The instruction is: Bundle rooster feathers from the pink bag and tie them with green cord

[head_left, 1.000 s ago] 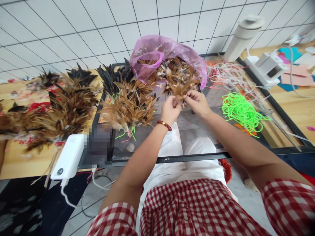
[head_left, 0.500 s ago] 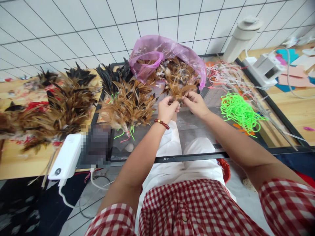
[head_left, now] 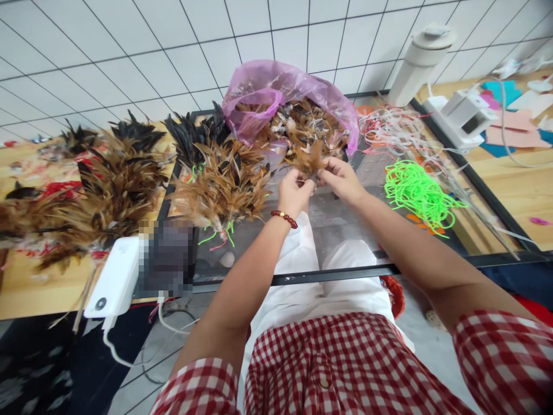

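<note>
Brown feathers (head_left: 311, 157) stand up in a small bunch between my two hands, over the glass tabletop. My left hand (head_left: 296, 187), with a beaded bracelet at the wrist, is closed in a pinch at the base of the bunch. From the right, my right hand (head_left: 341, 178) pinches the same feathers, its fingertips close to the left ones. Just behind lies a pink plastic bag (head_left: 294, 78), open and full of loose brown feathers (head_left: 311, 124). To the left is a pile of feather bundles (head_left: 228, 184), brown and black, some with green ties.
Bright green cord (head_left: 419, 193) and whitish-red strings (head_left: 393, 129) lie on the right. A white bottle (head_left: 419, 66) and a power strip (head_left: 458, 121) stand behind them. A white power bank (head_left: 114, 279) and more feather bundles (head_left: 108, 196) are at the left.
The feathers between my hands now stand more upright; a moment ago one stuck out to the right over my right hand. Both hands stay nearly in place. The view has shifted slightly.
</note>
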`<act>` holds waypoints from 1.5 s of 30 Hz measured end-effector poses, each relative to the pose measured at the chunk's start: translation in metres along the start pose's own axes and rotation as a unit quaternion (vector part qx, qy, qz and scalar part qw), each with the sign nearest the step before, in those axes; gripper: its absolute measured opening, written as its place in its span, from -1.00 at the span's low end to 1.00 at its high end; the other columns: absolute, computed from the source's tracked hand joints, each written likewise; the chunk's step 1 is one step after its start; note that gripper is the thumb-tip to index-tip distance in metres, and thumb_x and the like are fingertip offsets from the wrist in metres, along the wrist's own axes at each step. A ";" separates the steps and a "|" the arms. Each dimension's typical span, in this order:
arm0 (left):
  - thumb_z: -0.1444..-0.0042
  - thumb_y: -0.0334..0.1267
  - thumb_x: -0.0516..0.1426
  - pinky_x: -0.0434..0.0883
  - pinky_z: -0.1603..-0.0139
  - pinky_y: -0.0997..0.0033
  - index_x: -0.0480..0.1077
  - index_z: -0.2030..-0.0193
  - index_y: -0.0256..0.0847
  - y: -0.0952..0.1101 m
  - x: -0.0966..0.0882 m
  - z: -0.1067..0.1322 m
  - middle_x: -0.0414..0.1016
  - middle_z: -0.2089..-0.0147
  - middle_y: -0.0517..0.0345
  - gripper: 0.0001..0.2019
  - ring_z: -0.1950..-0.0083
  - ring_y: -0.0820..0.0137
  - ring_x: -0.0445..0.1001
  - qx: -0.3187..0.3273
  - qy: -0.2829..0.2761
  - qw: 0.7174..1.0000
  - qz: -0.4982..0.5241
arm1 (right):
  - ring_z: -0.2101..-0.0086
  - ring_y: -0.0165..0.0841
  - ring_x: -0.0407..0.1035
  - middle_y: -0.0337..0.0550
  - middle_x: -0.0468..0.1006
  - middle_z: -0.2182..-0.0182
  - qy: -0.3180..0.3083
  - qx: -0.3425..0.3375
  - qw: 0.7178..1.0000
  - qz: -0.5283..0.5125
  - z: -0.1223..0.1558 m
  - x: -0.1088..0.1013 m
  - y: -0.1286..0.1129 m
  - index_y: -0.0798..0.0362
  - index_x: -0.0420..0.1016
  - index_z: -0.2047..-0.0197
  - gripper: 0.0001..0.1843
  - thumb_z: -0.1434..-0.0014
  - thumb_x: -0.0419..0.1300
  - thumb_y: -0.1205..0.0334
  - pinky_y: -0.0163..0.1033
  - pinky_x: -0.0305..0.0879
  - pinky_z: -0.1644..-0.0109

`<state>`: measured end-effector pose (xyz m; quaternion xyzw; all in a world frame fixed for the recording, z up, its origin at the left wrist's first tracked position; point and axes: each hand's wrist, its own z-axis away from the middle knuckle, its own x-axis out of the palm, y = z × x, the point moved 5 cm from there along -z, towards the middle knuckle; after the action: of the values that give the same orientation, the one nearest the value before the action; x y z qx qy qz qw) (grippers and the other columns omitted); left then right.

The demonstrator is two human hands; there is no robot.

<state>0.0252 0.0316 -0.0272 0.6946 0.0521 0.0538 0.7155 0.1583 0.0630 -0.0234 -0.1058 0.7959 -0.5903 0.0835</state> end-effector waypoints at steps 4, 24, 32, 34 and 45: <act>0.10 -0.54 0.14 0.40 0.46 0.61 0.31 0.39 -0.19 0.005 -0.001 0.000 0.40 0.52 0.38 -0.82 0.53 0.59 0.45 -0.020 -0.011 0.998 0.051 | 0.51 -0.49 0.19 -0.34 0.36 0.53 0.007 -0.006 1.000 0.006 -0.001 -0.002 0.000 0.02 0.38 0.37 -0.63 -0.07 0.42 -0.03 -0.34 0.21 0.42; 0.09 -0.39 0.26 0.43 0.38 0.56 0.44 0.48 -0.24 0.002 -0.002 -0.001 0.52 0.52 0.26 -0.94 0.47 0.50 0.48 0.055 -0.012 0.997 -0.059 | 0.48 -0.47 0.24 -0.31 0.40 0.49 -0.039 0.034 0.998 -0.028 0.001 0.005 0.001 0.03 0.41 0.34 -0.40 0.13 0.49 -0.28 -0.32 0.26 0.40; -0.22 -0.19 0.16 0.43 0.46 0.56 0.34 0.45 -0.22 -0.012 -0.005 -0.007 0.41 0.60 0.26 -0.76 0.57 0.53 0.45 -0.048 0.024 0.998 0.035 | 0.55 -0.49 0.16 -0.36 0.27 0.59 0.019 0.021 0.999 -0.032 0.000 -0.003 0.000 0.00 0.29 0.43 -0.37 0.09 0.46 -0.34 -0.35 0.18 0.48; -0.24 -0.17 0.16 0.43 0.47 0.58 0.33 0.42 -0.21 -0.010 -0.006 -0.008 0.39 0.60 0.29 -0.76 0.57 0.54 0.45 -0.044 0.022 0.998 0.046 | 0.55 -0.50 0.16 -0.35 0.28 0.57 0.016 0.017 0.999 -0.026 0.000 -0.003 -0.001 -0.01 0.30 0.41 -0.37 0.09 0.45 -0.34 -0.34 0.22 0.47; -0.17 -0.18 0.28 0.31 0.49 0.62 0.35 0.45 -0.22 0.005 0.001 0.007 0.34 0.65 0.33 -0.73 0.57 0.59 0.37 -0.041 -0.032 0.998 -0.023 | 0.51 -0.45 0.20 -0.30 0.34 0.52 0.032 0.001 0.999 -0.008 0.002 -0.006 0.002 -0.02 0.39 0.39 -0.46 0.06 0.47 -0.27 -0.30 0.26 0.46</act>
<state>0.0269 0.0253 -0.0218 0.6646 0.0424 0.0171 0.7458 0.1648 0.0634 -0.0253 -0.0928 0.7969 -0.5946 0.0533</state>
